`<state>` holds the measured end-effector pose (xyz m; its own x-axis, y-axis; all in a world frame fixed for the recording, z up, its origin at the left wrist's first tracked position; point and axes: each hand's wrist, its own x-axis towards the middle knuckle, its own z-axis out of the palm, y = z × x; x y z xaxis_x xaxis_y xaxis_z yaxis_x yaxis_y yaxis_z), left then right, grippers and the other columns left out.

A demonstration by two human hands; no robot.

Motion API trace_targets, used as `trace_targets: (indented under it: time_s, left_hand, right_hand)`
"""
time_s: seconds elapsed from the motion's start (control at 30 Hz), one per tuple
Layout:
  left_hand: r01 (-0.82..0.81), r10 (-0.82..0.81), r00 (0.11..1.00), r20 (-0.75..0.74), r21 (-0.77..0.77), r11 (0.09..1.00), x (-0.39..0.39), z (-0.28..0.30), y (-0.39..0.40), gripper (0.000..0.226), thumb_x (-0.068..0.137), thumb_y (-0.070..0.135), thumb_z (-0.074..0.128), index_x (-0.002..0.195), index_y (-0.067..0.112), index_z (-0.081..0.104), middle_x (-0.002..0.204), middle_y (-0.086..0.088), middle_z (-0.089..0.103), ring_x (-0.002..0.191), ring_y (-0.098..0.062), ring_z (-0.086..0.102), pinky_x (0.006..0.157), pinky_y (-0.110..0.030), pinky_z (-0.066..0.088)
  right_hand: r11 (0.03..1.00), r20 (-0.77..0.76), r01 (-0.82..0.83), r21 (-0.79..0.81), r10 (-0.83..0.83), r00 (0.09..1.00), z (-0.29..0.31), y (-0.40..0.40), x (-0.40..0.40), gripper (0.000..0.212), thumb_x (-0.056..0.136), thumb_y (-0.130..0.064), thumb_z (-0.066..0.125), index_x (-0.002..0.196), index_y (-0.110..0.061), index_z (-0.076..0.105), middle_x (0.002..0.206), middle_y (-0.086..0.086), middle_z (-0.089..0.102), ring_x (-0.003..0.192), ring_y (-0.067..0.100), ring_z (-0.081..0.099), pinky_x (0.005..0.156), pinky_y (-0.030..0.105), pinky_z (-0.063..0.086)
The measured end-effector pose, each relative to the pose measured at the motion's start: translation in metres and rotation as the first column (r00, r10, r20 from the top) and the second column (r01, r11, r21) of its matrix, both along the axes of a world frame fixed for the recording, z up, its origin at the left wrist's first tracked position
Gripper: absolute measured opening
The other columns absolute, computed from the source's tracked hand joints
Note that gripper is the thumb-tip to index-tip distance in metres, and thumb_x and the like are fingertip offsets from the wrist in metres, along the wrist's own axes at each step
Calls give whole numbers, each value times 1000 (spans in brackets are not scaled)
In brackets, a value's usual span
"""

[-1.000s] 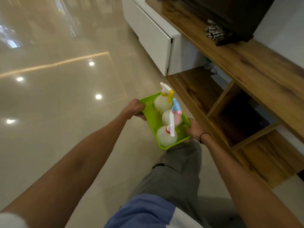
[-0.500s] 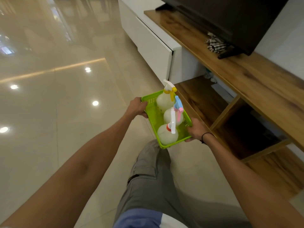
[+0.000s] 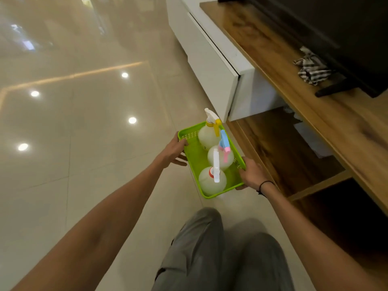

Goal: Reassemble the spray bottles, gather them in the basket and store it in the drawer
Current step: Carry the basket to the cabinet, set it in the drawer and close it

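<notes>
Above the floor, both hands [image 3: 175, 151] [image 3: 252, 175] grip the unlabelled bottles' [image 3: 212, 181] basket [image 3: 194, 158].

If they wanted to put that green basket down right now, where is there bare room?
The tiled floor left of the basket is bare, as is the wooden lower shelf beside the right hand. The basket itself is crowded: three spray bottles fill it.
</notes>
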<state>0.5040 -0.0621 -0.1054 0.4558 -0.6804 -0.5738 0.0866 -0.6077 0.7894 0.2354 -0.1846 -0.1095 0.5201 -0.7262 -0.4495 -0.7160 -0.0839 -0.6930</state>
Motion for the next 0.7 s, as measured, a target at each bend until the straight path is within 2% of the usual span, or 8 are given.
trace_targets:
  time_s: [0.17,0.27,0.37,0.5,0.7]
  left_hand:
    - [-89,89,996,12,-4,996,30,6,-44,34,105,25,36,136,36,43,120,-6,67,89,-31,75,66,-39,67]
    - [-110,110,993,31,16,994,52,24,-67,34,106,27,35,138,36,43,123,-8,66,91,-31,75,62,-36,65]
    - [-155,153,986,63,24,988,77,51,-92,35,106,26,36,137,41,42,120,-6,66,89,-28,73,59,-33,64]
    - [-167,163,982,95,41,985,107,87,-118,36,105,27,37,137,45,40,120,-5,66,93,-27,73,64,-35,64]
    - [-230,224,966,126,32,973,134,137,-139,34,108,33,37,140,43,42,127,-8,65,94,-30,71,70,-37,63]
  right_hand:
    - [998,32,-64,12,64,997,0,-52,41,33,96,-1,43,119,-15,62,109,14,67,74,32,76,54,49,66]
    - [994,68,-104,36,102,992,15,-74,64,39,95,-2,44,123,-26,57,111,8,66,80,35,76,53,45,66]
    - [989,117,-137,55,130,985,41,-102,92,45,96,-2,46,130,-31,54,115,6,63,91,37,73,56,48,67]
    - [989,139,-140,57,131,982,74,-130,121,61,95,2,44,145,-31,51,119,6,60,89,34,71,55,49,67]
    - [982,138,-144,120,128,982,133,-158,155,55,92,6,39,135,-25,55,125,11,61,95,40,71,56,51,67]
